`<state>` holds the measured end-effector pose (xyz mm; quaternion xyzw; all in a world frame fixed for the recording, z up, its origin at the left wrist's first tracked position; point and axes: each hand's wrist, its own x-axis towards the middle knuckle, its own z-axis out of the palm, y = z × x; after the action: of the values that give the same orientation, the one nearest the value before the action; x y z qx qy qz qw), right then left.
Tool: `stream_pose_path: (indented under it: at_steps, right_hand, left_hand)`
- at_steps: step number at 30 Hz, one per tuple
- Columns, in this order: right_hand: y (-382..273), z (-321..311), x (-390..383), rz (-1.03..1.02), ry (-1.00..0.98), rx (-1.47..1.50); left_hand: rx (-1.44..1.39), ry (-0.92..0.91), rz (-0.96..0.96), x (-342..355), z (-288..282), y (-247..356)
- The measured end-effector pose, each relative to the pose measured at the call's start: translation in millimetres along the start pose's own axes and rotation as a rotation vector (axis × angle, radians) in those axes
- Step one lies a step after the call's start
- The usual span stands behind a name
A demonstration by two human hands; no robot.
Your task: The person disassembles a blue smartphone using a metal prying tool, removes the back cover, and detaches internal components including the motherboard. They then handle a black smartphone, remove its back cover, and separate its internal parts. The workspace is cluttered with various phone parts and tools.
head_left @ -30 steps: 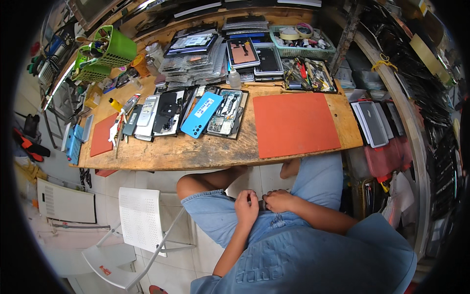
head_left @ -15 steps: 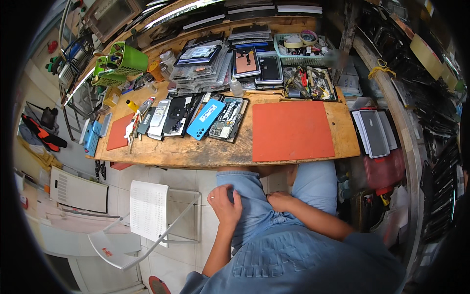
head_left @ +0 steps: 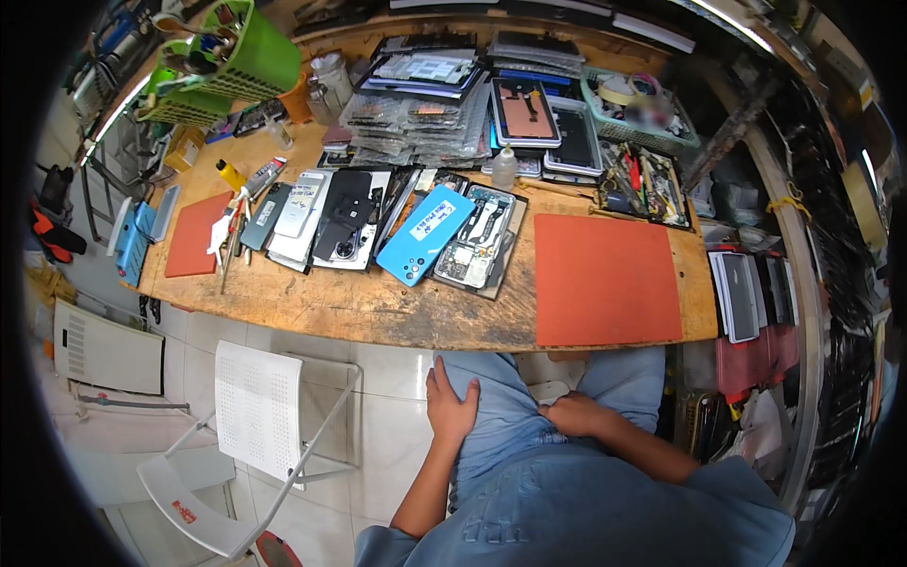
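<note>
The left hand lies flat on the left thigh, fingers together and pressed to the denim, holding nothing. The right hand rests curled in the lap just beside it; whether it pinches anything I cannot tell, since its fingers are tucked under. Both hands are below the bench's near edge, off the work, so this reads as a pause between steps.

On the bench, at its near right corner, lies a bare orange mat. Left of it, toward the middle, sit an opened phone in a tray and a blue phone lying face down, touching it. Further left lie more phones and back covers, then tweezers and a smaller mat at the left edge. Any next move would call for lifting a hand up over the near edge. Along the far edge stand stacked parts, a tool tray and green baskets.
</note>
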<state>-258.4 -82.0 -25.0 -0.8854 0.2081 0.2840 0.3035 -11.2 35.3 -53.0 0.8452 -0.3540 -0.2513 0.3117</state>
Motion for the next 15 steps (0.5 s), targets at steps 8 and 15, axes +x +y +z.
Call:
stream_pose_path:
  at_steps: [8,15]
  right_hand:
    - [-86.2,-254.9,-19.9,-0.685,0.323,0.139]
    - [-71.1,-378.1,109.1,-0.7,0.732,-0.527]
  left_hand:
    - [0.168,-0.122,-0.056,30.0,-1.5,-33.4]
    - [0.126,-0.128,-0.172,44.2,-12.4,-45.4]
